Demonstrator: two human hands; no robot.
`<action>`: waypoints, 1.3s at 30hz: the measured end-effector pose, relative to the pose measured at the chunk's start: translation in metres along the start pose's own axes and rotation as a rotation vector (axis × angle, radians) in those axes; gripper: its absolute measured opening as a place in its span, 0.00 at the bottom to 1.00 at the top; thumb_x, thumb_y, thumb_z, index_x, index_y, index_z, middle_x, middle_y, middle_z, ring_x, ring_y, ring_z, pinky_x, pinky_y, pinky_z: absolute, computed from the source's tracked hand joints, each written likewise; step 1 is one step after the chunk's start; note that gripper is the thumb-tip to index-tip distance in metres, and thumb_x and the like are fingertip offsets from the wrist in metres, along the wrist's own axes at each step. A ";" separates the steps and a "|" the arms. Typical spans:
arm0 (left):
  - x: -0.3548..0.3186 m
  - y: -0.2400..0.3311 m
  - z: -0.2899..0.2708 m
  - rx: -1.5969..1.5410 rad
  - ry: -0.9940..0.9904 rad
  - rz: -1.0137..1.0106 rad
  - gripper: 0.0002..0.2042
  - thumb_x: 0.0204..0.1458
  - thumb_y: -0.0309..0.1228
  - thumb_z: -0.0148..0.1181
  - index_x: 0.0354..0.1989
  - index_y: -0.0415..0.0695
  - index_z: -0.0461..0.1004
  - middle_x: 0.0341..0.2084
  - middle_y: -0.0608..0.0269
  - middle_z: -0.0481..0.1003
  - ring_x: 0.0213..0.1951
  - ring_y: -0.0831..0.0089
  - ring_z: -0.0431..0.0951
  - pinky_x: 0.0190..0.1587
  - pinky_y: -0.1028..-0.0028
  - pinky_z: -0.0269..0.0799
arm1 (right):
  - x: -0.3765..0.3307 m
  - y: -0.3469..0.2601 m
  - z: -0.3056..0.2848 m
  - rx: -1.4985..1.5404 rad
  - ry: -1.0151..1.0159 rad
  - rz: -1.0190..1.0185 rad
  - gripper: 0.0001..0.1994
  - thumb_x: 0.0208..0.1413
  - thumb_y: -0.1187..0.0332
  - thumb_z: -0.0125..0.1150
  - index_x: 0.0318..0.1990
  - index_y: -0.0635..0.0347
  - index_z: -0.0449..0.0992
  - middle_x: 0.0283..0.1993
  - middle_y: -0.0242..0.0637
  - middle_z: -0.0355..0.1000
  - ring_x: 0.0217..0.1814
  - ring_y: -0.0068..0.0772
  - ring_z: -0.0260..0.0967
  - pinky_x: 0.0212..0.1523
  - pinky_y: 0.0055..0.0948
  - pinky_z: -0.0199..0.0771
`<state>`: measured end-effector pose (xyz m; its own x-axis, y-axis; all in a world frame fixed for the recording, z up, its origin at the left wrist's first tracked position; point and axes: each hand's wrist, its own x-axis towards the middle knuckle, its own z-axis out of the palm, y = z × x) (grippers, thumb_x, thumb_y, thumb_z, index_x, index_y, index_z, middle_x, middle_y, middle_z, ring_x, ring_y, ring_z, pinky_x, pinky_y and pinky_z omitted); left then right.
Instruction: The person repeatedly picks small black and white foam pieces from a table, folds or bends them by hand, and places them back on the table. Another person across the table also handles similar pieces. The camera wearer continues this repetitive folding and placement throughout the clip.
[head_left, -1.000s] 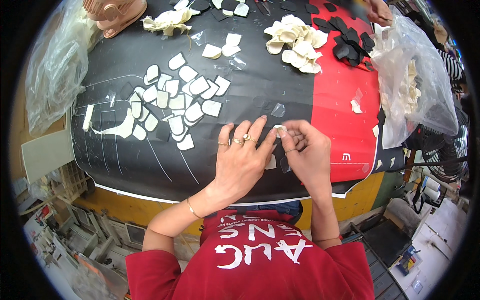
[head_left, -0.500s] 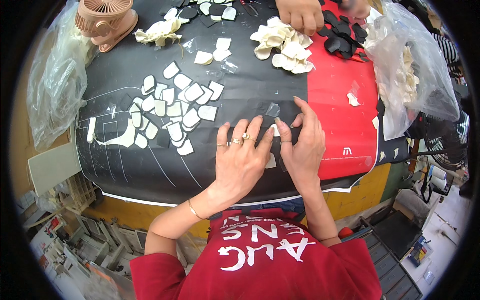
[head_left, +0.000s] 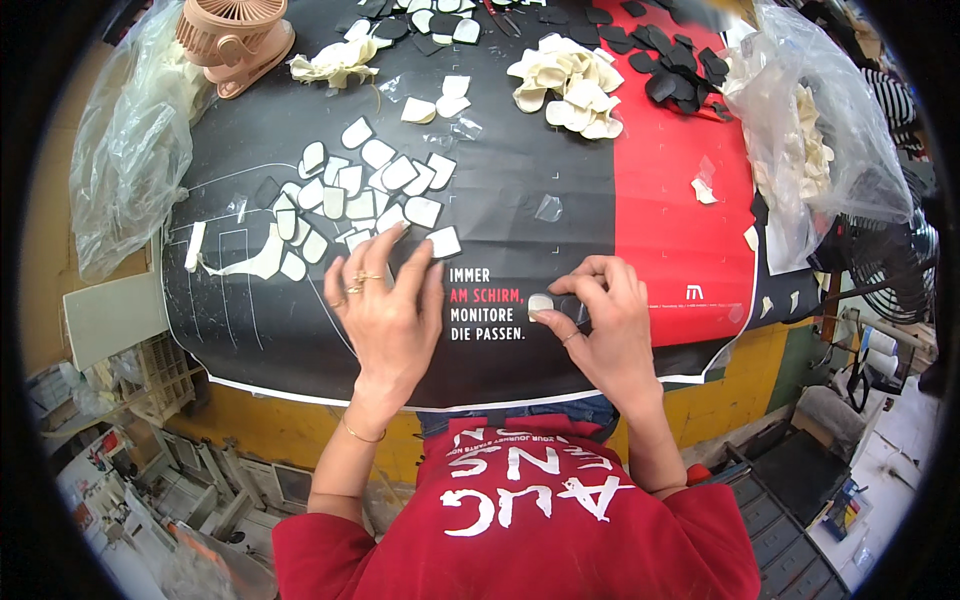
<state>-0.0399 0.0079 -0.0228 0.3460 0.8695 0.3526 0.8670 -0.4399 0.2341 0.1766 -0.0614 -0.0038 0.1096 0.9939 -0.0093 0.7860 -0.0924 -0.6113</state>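
Observation:
My left hand [head_left: 385, 305] has its fingers spread at the near right edge of a scattered cluster of cream pads with dark backings [head_left: 360, 205]. Just past its fingertips lies one such cream pad [head_left: 443, 242], rounded at one end. On the right, my right hand [head_left: 612, 325] pinches a small cream piece [head_left: 540, 304] between thumb and fingers. A dark piece [head_left: 570, 309] shows in the same grip, partly covered by the fingers. Whether the two are joined, I cannot tell.
Farther back lie a heap of cream pieces [head_left: 575, 85] and a pile of black pieces [head_left: 680, 75]. A pink fan [head_left: 232, 40] stands far left. Clear plastic bags [head_left: 130, 170] flank the mat, the right bag [head_left: 830, 130] holding cream pieces. Tape scraps [head_left: 549, 208] dot the black-and-red mat.
My hands have parted: the left moved left to the cluster, where a pad now lies by its fingertips. My right hand came slightly nearer. Another person's hands left the far heaps.

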 end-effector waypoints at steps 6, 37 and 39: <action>-0.002 0.018 -0.021 -0.352 -0.016 0.032 0.22 0.45 0.28 0.70 0.52 0.45 0.78 0.51 0.61 0.75 0.52 0.62 0.73 0.62 0.62 0.53 | -0.001 0.000 0.001 -0.061 0.193 -0.364 0.09 0.45 0.70 0.70 0.36 0.51 0.80 0.41 0.29 0.69 0.45 0.34 0.69 0.43 0.36 0.66; 0.117 0.045 0.005 -0.616 -0.186 0.361 0.05 0.53 0.29 0.65 0.36 0.43 0.81 0.35 0.60 0.79 0.42 0.61 0.78 0.46 0.65 0.67 | 0.022 0.082 -0.020 0.726 0.586 0.184 0.07 0.59 0.75 0.64 0.44 0.66 0.82 0.35 0.33 0.79 0.34 0.16 0.71 0.37 0.20 0.72; 0.147 0.057 0.020 -0.638 -0.248 0.431 0.08 0.53 0.32 0.66 0.38 0.42 0.80 0.35 0.60 0.79 0.41 0.60 0.78 0.47 0.63 0.67 | 0.021 0.085 -0.016 0.759 0.613 0.151 0.07 0.59 0.75 0.65 0.43 0.66 0.82 0.35 0.33 0.79 0.33 0.16 0.71 0.36 0.19 0.72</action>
<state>0.0677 0.1150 0.0240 0.7374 0.5858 0.3361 0.2932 -0.7260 0.6221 0.2559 -0.0494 -0.0435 0.6413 0.7522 0.1516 0.1626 0.0598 -0.9849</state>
